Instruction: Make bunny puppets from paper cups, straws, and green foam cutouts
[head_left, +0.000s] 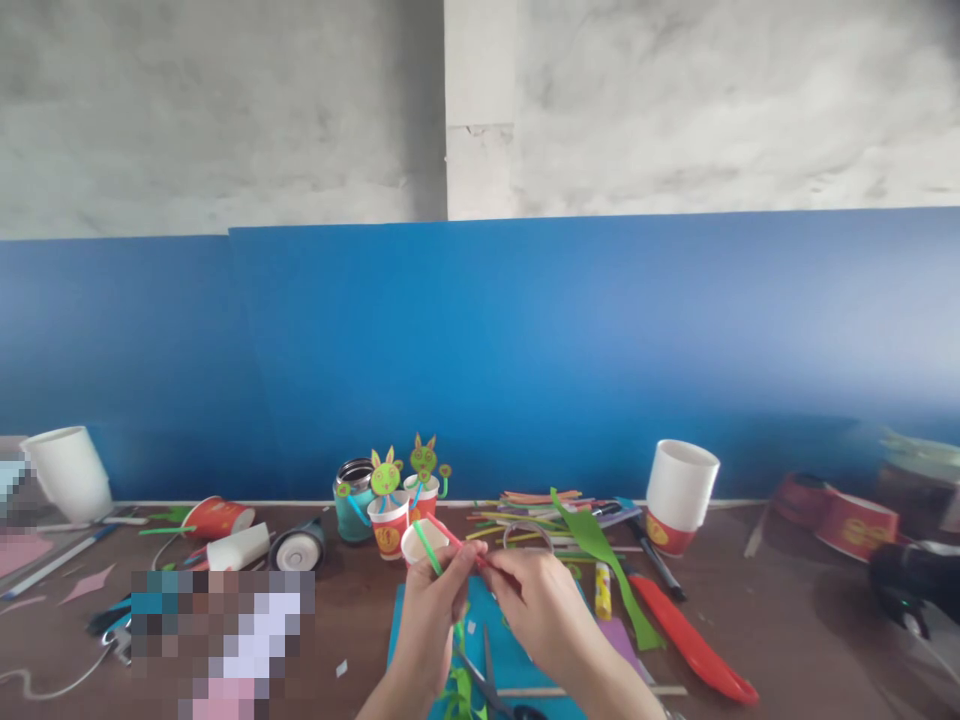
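My left hand [441, 600] is closed in a pinch around a green straw [426, 546] and a red straw [444, 530], which stick out toward the far left. My right hand [536, 595] is closed too, its fingertips at the near end of the red straw, touching my left fingers. Just behind the straws stands a paper cup [414, 545], partly hidden. Below my hands lie a blue sheet [555, 690], scissors [486, 675] and green paper scraps [459, 690].
Two cups with green animal faces [385, 478] stand near a teal flask [351, 515]. Several straws [517, 520], a green strip [600, 548], a glue stick [603, 590], a red-handled cutter [694, 640] and stacked cups [681, 485] lie rightward. A tipped cup [221, 518] is left.
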